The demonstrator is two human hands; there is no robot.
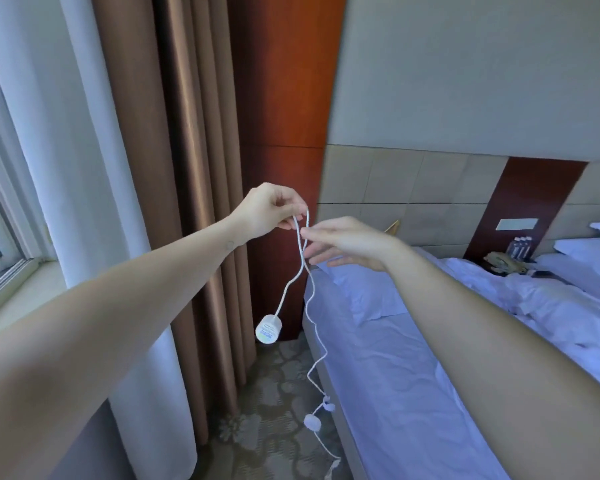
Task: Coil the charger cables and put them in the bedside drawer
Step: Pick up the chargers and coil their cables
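Head view: left hand (270, 210) pinches charger cable (285, 292); right hand (347, 242), fingers straight, alongside.

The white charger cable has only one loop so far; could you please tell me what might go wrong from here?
1. The left hand pinches just one loop of the white cable, and the round charger head dangles free; its weight could drag the loop out.
2. The long strand's plugs hang beside the bed near the carpet and may snag or tangle while coiling.

A bed (378, 375) with pale sheets stands beside brown curtains (194, 168); a patterned carpet (274, 382) lies between them.
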